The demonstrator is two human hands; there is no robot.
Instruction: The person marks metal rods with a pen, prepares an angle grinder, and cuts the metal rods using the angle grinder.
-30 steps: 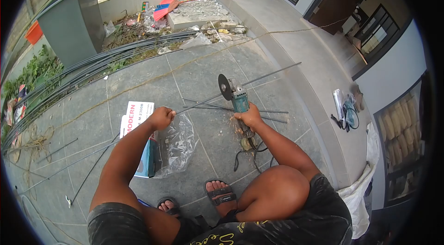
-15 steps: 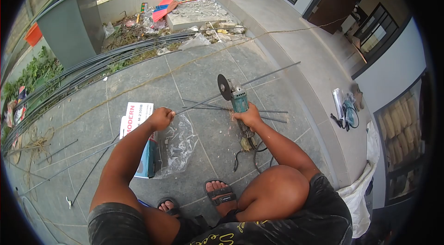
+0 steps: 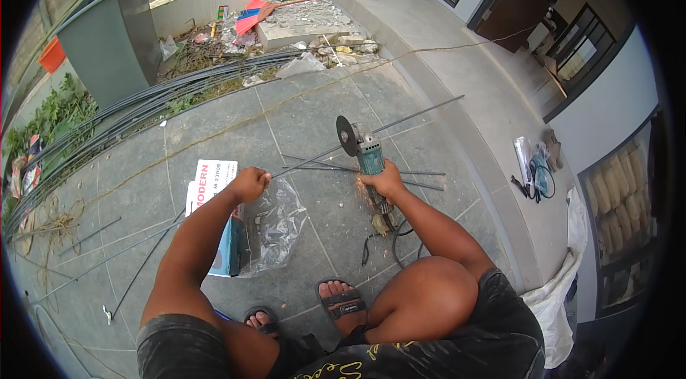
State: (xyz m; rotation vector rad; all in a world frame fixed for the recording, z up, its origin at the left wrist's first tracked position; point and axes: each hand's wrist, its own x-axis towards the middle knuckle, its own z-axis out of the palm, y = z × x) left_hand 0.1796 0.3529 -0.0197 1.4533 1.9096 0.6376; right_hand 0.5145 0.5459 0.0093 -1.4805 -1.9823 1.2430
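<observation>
My right hand (image 3: 384,182) is wrapped round the body of a teal angle grinder (image 3: 371,160). Its dark cutting disc (image 3: 347,136) meets a long thin steel rod (image 3: 418,114), and small sparks show below the grinder by my hand. My left hand (image 3: 250,184) is closed on the near part of that rod, which slants up to the right past the disc. Beneath it, a few cut rods (image 3: 421,184) lie crossed on the tiles. A white and teal box (image 3: 226,254) stands under my left forearm, beside a clear plastic bag (image 3: 279,225).
Long bundled rods (image 3: 193,77) run along the left edge of the paving, near a tall grey-green bin (image 3: 118,39). A dark power cord (image 3: 397,250) curls by my right knee. A raised step (image 3: 457,57) borders the right side, with a packaged tool (image 3: 532,168) on it.
Both hands, the grinder and the rod stay nearly in place. The sparks near my right hand have shifted slightly.
</observation>
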